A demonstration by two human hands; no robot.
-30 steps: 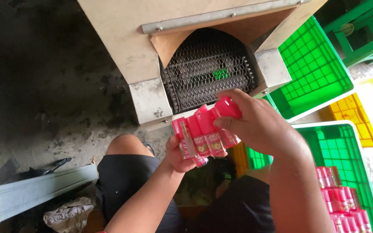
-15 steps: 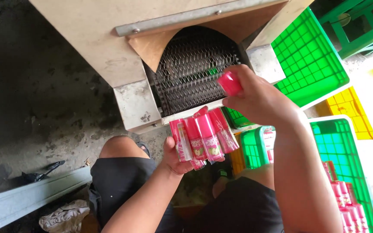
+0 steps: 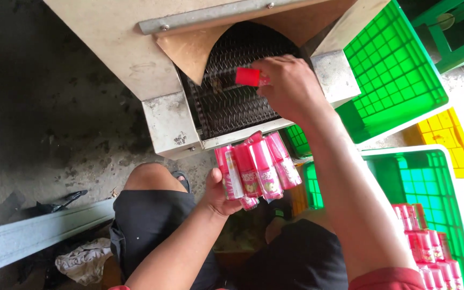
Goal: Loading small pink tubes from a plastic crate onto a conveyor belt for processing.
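Note:
My left hand (image 3: 218,194) grips a fanned bunch of several pink bottles (image 3: 256,169) with red caps, held just below the machine's mouth. My right hand (image 3: 291,86) holds one red-capped pink bottle (image 3: 249,77) out over the wire-mesh conveyor belt (image 3: 226,102) inside the opening of a beige metal machine (image 3: 130,48). The bottle's body is mostly hidden by my fingers.
A green crate (image 3: 436,182) at the lower right holds several more pink bottles (image 3: 428,244). Another green crate (image 3: 398,75) leans at the upper right, with a yellow crate (image 3: 449,142) beside it. My knees in black shorts (image 3: 151,225) are below. A grey beam (image 3: 33,236) lies at left.
My right hand took one bottle off the bunch and carried it up to the mesh belt in the machine's opening. My left hand kept the remaining bottles about where they were.

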